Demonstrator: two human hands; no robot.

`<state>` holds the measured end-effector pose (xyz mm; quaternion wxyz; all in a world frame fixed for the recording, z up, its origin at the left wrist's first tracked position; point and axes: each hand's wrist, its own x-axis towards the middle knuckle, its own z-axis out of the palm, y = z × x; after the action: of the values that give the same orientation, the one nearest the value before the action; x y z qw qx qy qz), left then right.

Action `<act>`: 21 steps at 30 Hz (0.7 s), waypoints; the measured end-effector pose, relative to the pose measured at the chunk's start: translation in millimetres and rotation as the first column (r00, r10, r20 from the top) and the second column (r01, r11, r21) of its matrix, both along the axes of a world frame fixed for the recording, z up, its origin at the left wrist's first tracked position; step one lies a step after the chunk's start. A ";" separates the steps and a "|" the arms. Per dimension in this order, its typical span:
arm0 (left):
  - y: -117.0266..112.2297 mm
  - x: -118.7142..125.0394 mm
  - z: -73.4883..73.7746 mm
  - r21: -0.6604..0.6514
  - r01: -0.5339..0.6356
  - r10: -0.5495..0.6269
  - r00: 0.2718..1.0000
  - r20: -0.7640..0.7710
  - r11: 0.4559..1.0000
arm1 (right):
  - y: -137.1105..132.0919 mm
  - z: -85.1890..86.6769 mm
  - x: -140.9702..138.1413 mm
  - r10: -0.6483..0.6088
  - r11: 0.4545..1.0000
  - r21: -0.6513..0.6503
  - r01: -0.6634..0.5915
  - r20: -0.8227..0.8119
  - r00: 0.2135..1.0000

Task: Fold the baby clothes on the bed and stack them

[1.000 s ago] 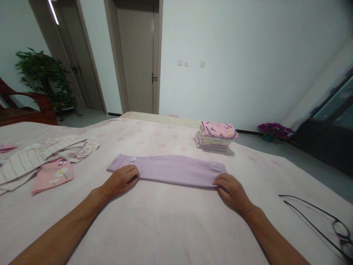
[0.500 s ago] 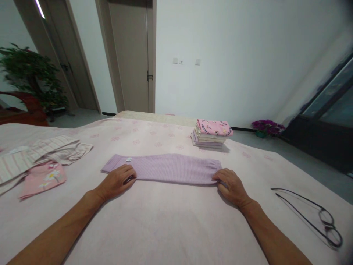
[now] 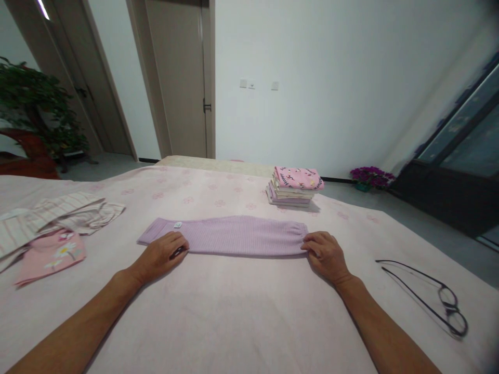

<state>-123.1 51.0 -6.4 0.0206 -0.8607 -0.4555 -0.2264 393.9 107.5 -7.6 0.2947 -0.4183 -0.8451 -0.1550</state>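
A lilac ribbed garment (image 3: pixel 234 235), folded into a long narrow strip, lies flat across the pink bedspread (image 3: pixel 234 311). My left hand (image 3: pixel 161 253) rests on its near edge close to the waistband end, fingers curled and pinching the fabric. My right hand (image 3: pixel 325 252) sits at the cuff end on the right, fingers bent and gripping that end. A small white label (image 3: pixel 178 225) shows near the left end.
A stack of folded clothes (image 3: pixel 294 186) with a pink piece on top stands behind the garment. Striped cloth (image 3: pixel 54 215) and a pink flowered piece (image 3: pixel 50 253) lie at the left. Black-framed glasses (image 3: pixel 436 296) lie at the right. Doors, a plant and a chair stand beyond the bed.
The view has swung slightly, so everything sits a little further left and lower in the frame. Both hands keep their hold on the two ends of the lilac garment.
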 end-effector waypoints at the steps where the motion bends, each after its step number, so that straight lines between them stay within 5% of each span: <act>1: 0.0 0.2 -0.1 0.007 -0.001 0.001 1.000 0.004 1.000 | 0.0 -0.3 -0.1 0.005 1.000 -0.006 -0.005 0.011 1.000; 8: 1.6 -0.4 -5.2 0.063 -0.022 0.020 0.999 0.034 0.998 | -1.4 3.3 -0.4 -0.098 0.987 0.133 0.092 0.039 0.994; 12: 1.9 -1.7 -6.3 0.108 -0.039 0.036 0.999 0.031 0.993 | -2.7 1.9 -4.0 -0.155 0.983 0.107 0.150 0.038 0.987; 17: 4.0 -3.9 -9.6 0.240 -0.139 0.129 0.990 0.059 0.961 | -0.5 -3.7 -9.0 -0.091 0.994 0.042 0.098 -0.151 0.984; 21: 6.9 -5.3 -15.8 0.206 -0.185 0.175 0.982 0.066 0.961 | 4.0 -6.3 -8.5 -0.034 0.995 0.078 0.056 -0.259 0.965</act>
<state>-128.4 57.9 -22.2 0.1218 -0.8032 -0.5053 -0.2910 385.4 111.5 -13.9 0.4159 -0.4411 -0.7826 -0.1416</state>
